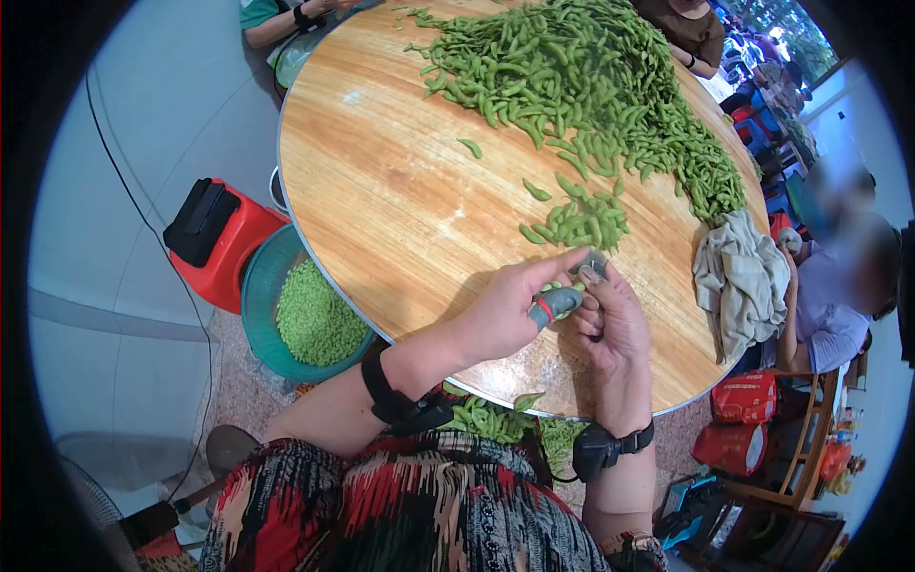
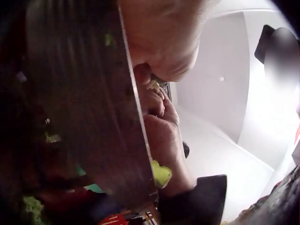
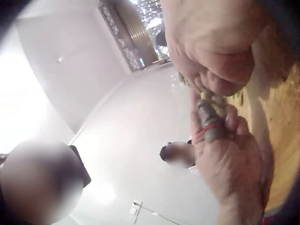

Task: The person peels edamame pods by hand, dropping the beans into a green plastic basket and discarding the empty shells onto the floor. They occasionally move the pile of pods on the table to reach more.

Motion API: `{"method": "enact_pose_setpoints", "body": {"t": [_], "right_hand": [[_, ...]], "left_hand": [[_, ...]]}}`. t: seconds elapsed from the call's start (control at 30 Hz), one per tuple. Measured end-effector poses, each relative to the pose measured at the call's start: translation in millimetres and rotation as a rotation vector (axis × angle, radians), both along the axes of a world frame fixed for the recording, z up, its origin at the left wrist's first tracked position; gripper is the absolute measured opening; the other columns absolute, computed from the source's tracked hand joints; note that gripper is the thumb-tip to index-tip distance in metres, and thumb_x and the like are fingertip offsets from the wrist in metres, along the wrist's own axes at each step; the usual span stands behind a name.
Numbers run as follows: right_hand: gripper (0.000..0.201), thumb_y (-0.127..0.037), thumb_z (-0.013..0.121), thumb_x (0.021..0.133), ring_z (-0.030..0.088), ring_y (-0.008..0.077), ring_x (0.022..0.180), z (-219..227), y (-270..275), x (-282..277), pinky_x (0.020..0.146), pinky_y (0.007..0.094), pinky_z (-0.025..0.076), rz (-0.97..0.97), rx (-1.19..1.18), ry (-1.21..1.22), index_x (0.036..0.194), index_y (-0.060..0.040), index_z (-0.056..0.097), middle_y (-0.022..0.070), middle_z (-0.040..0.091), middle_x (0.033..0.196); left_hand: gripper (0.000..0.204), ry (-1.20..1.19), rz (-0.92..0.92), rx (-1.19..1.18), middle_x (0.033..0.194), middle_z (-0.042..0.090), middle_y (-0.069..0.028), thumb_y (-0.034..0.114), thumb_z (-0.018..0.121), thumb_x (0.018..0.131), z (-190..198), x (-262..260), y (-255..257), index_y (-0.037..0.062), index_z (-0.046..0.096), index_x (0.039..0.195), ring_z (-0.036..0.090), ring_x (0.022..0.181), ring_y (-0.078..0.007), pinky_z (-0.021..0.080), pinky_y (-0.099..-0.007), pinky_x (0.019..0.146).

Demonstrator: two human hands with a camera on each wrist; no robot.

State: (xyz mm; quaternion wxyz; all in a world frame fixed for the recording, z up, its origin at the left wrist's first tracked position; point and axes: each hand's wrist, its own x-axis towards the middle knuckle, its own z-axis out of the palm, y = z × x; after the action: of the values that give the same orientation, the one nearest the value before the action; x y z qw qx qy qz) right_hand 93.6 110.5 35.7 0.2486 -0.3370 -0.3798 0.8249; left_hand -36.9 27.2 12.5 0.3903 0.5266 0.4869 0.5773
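Above the round table's near edge, both hands meet in the head view. My left hand (image 1: 500, 310) curls round a green bean pod (image 1: 552, 285), its thumb in a grey cover (image 1: 560, 303) with a red band. Against it, my right hand (image 1: 618, 324) has curled fingers and pinches at the pod near the left fingertips; the fingers partly hide the contact. In the right wrist view, the grey cover (image 3: 208, 115) lies beside a pale green bit (image 3: 204, 95) between the hands. A small group of pods (image 1: 586, 221) lies just beyond the hands.
A large pod heap (image 1: 581, 67) covers the table's far side; a crumpled cloth (image 1: 739, 276) lies at right. Shelled beans fill a teal basket (image 1: 250, 296) beside a red stool (image 1: 214, 272). More pods (image 1: 491, 419) are below the near edge. Other people sit around.
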Motion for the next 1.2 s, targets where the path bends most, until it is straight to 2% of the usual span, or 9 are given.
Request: {"method": "enact_pose_setpoints", "body": {"t": [0.3, 0.4, 0.5, 0.6, 0.7, 0.9, 1.03, 1.1, 1.2], "right_hand": [[0.009, -0.01, 0.054, 0.085, 0.031, 0.0015, 0.043, -8, -8, 7, 0.036, 0.0162, 0.025, -0.089, -0.215, 0.255, 0.093, -0.0052, 0.053, -0.0047, 0.041, 0.059], [0.022, -0.018, 0.057, 0.087, 0.047, 0.0049, 0.073, -8, -10, 3, 0.063, 0.0202, 0.039, -0.026, 0.461, -0.181, 0.101, -0.0022, 0.053, -0.0019, 0.055, 0.082], [0.019, -0.013, 0.057, 0.086, 0.049, 0.006, 0.078, -13, -9, 8, 0.071, 0.0217, 0.041, -0.012, 0.567, -0.086, 0.101, -0.0019, 0.051, -0.0011, 0.054, 0.086], [0.02, -0.009, 0.056, 0.086, 0.048, 0.0062, 0.083, -6, -13, 11, 0.075, 0.0218, 0.041, 0.008, 0.601, -0.05, 0.104, -0.0017, 0.049, -0.0005, 0.053, 0.09], [0.022, -0.008, 0.056, 0.086, 0.047, 0.0062, 0.088, -3, -16, 12, 0.077, 0.0215, 0.04, 0.017, 0.598, -0.038, 0.106, -0.002, 0.048, -0.001, 0.051, 0.093], [0.012, -0.003, 0.057, 0.081, 0.055, 0.0122, 0.068, 2, -24, 10, 0.062, 0.0263, 0.045, -0.131, 1.105, -0.375, 0.092, 0.001, 0.053, 0.0084, 0.058, 0.075], [0.011, -0.006, 0.055, 0.085, 0.051, 0.0136, 0.056, -11, -20, 10, 0.054, 0.024, 0.043, -0.302, 0.919, -0.186, 0.094, -0.002, 0.052, 0.004, 0.055, 0.076], [0.013, -0.012, 0.054, 0.088, 0.044, 0.0076, 0.052, -4, -10, 19, 0.048, 0.0208, 0.037, -0.401, 0.17, 0.279, 0.096, -0.0038, 0.051, 0.0013, 0.051, 0.074], [0.018, -0.02, 0.055, 0.089, 0.04, 0.0042, 0.051, 3, -21, 5, 0.044, 0.0197, 0.031, -0.342, 0.212, 0.057, 0.094, -0.004, 0.05, -0.0007, 0.048, 0.069]], "left_hand": [[0.053, 0.4, 0.086, 0.276, 0.096, 0.058, -0.0141, -0.003, 0.055, 0.076, 4, 3, -5, 0.0066, 0.044, 0.127, 0.059, 0.086, -0.0278, 0.047, -0.0332, 0.075], [0.056, 0.313, 0.127, 0.074, 0.089, 0.058, -0.0102, -0.002, 0.054, 0.078, 9, 5, -4, 0.0066, 0.038, 0.131, 0.059, 0.084, -0.0222, 0.046, -0.0315, 0.074], [0.056, 0.252, 0.055, 0.092, 0.084, 0.055, -0.0032, -0.001, 0.053, 0.081, 7, 3, -2, 0.0083, 0.034, 0.133, 0.054, 0.071, -0.0116, 0.044, -0.0244, 0.062], [0.055, -0.603, -0.259, -0.228, 0.084, 0.051, 0.0033, 0.002, 0.055, 0.083, 14, -3, -5, 0.0108, 0.035, 0.133, 0.038, 0.057, 0.0002, 0.025, -0.0135, 0.046], [0.05, -0.808, -0.356, -0.274, 0.083, 0.05, 0.0025, 0.001, 0.051, 0.085, 5, -7, -3, 0.0113, 0.038, 0.132, 0.04, 0.06, -0.0028, 0.03, -0.0155, 0.049], [0.034, -0.502, -0.169, -0.379, 0.084, 0.051, 0.0024, 0.002, 0.051, 0.086, 5, 3, -2, 0.0075, 0.047, 0.119, 0.043, 0.06, -0.003, 0.032, -0.016, 0.048], [0.026, -0.335, -0.055, -0.372, 0.082, 0.054, 0.0042, 0.003, 0.053, 0.085, -2, 2, 0, 0.0069, 0.054, 0.11, 0.043, 0.062, -0.0013, 0.031, -0.0147, 0.049], [0.026, -0.408, -0.035, -0.357, 0.081, 0.054, 0.0044, 0.002, 0.052, 0.084, 4, 4, -1, 0.0068, 0.055, 0.109, 0.043, 0.062, -0.0009, 0.031, -0.0147, 0.048], [0.026, -0.371, -0.008, -0.255, 0.081, 0.058, 0.003, 0.001, 0.054, 0.083, 7, 10, 0, 0.0056, 0.058, 0.109, 0.047, 0.067, -0.0025, 0.037, -0.017, 0.056]]}}
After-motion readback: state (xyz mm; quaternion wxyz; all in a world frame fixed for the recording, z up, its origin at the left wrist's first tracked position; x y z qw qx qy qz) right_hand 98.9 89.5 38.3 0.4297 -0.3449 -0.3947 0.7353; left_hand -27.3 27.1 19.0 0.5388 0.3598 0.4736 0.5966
